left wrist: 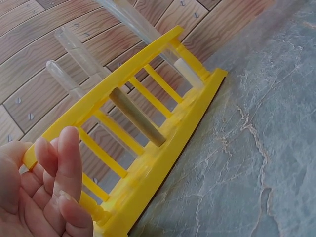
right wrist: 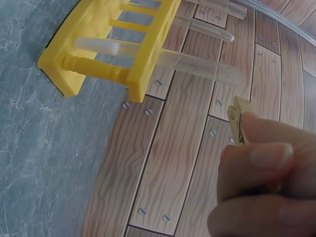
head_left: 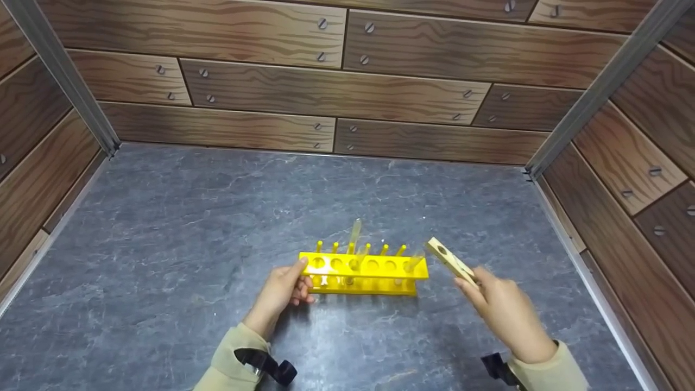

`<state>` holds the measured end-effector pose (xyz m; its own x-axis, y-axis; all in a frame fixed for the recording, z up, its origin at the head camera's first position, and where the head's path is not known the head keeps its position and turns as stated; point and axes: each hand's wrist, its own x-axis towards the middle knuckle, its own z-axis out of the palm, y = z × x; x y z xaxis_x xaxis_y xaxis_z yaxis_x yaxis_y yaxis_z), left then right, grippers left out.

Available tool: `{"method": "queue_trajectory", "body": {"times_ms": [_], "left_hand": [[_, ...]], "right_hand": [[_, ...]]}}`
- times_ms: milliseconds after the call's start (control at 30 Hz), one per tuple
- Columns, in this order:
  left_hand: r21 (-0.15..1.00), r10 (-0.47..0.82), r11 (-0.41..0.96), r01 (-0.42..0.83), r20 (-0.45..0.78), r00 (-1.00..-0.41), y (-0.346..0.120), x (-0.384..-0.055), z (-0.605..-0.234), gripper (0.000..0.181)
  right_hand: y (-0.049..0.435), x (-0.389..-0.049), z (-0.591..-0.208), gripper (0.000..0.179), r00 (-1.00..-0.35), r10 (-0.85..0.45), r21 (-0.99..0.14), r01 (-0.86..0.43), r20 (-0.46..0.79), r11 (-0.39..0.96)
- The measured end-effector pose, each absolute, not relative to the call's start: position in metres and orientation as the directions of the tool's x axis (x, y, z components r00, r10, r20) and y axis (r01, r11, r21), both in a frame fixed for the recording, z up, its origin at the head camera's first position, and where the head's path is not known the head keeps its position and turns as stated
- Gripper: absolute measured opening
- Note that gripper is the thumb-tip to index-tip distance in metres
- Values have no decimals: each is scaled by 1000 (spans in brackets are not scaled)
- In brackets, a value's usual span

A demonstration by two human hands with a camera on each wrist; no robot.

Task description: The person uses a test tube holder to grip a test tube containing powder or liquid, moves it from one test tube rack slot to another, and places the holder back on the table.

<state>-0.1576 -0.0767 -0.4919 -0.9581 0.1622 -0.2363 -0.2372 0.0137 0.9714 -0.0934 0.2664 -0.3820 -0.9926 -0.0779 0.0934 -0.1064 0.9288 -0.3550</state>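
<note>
A yellow test tube rack stands on the floor surface, its left end gripped by my left hand, thumb on the top bar. In my right hand is a wooden test tube clamp, pinched near its rear; its front end points at the rack's right end, apart from the tubes. The rightmost clear tube has white contents at its bottom. Another tube near the middle holds brownish contents. Behind it, an inverted tube with its rounded end up sits over a rear peg.
Several yellow pegs rise along the rack's back edge. The grey marbled surface extends around it. Wood-patterned panels form walls at the back and both sides, with metal strips at the corners.
</note>
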Motion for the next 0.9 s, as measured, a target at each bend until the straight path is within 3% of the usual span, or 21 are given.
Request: {"method": "queue_trajectory", "body": {"times_ms": [367,900], "left_hand": [[967,172,8,-254,-251,-952,-77,-158,-492,47],[971,167,8,-238,-236,-957,-77,-157,-494,47]], "right_hand": [[270,-96,-388,21,-998,-54,-389,-61,29,919],[275,-99,-401,23,-999,-35,-413,-45,30,910]]}}
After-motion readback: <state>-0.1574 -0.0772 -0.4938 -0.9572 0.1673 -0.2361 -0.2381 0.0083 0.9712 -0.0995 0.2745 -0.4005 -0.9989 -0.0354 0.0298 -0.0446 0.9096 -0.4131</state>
